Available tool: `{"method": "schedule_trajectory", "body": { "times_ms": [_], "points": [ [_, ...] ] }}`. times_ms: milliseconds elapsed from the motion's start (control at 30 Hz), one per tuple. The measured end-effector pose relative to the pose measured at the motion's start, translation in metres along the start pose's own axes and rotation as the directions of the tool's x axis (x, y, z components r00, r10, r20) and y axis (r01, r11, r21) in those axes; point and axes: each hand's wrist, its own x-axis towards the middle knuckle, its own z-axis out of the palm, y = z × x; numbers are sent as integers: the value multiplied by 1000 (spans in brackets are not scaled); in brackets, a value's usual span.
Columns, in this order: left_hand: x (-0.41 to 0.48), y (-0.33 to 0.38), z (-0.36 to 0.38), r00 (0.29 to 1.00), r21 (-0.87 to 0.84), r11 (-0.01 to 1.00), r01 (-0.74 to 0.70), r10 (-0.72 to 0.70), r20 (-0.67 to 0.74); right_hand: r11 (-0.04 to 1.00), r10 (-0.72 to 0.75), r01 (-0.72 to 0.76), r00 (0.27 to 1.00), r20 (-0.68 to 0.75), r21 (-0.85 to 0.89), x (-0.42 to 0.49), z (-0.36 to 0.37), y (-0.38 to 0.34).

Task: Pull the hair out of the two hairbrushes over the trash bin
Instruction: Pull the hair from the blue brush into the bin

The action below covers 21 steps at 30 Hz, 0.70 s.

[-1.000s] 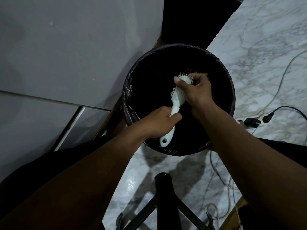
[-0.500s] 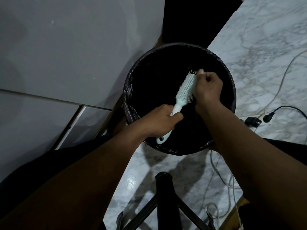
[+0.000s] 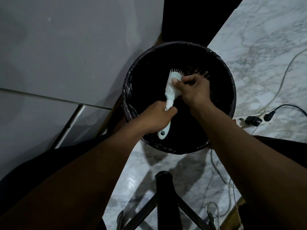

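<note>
Occupying the centre of the marble floor (image 3: 259,47), a round trash bin (image 3: 231,90) lined with a black bag is recorded; its interior is too dark for any discarded hair to be made out. A grey wall panel (image 3: 66,47) is noted at the floor's left edge, a black stand (image 3: 163,188) at its near edge, and a white power strip (image 3: 240,123) with plugged adapters and trailing cables at its right edge, just beside the bin.

Left hand (image 3: 155,117): fingers wrapped tight around the handle of a pale mint hairbrush (image 3: 171,85), which is held above the bin's opening, head pointing away from the person, bristles turned toward the right hand.

Right hand (image 3: 193,89): fingers bunched together at the head of the brush, thumb (image 3: 174,81) pressed onto the bristle bed; whether strands are pinched between them cannot be told.

Progress, as judged: the first brush is in work, its visible bristles appearing largely free of hair. A second hairbrush is not seen anywhere in view, so at least that one is presumed outstanding.
</note>
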Motion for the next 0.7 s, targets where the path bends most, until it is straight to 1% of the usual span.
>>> {"method": "schedule_trajectory", "body": {
  "times_ms": [67,133,167,233,267,300,333,367,400,467,500,567,633,700],
  "points": [
    [0,1,0,1000,10,1000,-9,9,-3,994,-65,59,997,-53,-97,1,-3,1],
    [0,3,-1,1000,32,999,-26,26,-12,990,-72,60,993,-93,-130,3,-5,-1],
    [-1,4,-1,999,42,999,-35,36,-15,996,-30,21,994,-102,-86,5,-6,-1],
    [-4,6,-2,999,58,997,-43,44,-22,988,112,-104,991,-71,111,8,-9,-6],
    [-5,5,-2,999,66,997,-38,40,-29,972,173,-162,984,-54,168,9,-11,-9],
    [-7,4,-3,999,73,997,-28,31,-40,969,204,-192,977,-65,153,10,-14,-11],
    [-8,1,-4,998,76,997,-16,21,-54,978,198,-190,976,-87,90,12,-16,-9],
    [-10,-1,-5,997,74,997,-5,10,-71,987,161,-161,982,-98,11,11,-18,-9],
    [-12,-4,-6,996,69,998,6,0,-88,991,104,-110,992,-76,-77,12,-18,-6],
    [-19,-7,-9,993,60,998,19,-12,-117,960,7,11,998,63,-281,7,-19,-6],
    [-23,-7,-10,991,70,997,21,-12,-133,919,5,53,989,147,-390,3,-21,-8],
    [-32,-4,-14,984,106,994,24,-5,-178,801,22,158,956,292,-577,-8,-27,-20],
    [-42,2,-18,974,140,989,35,-2,-226,665,34,292,908,418,-687,-19,-35,-38],
    [-54,13,-26,961,166,985,43,4,-277,539,73,393,860,506,-745,-34,-45,-61]
  ]
}}
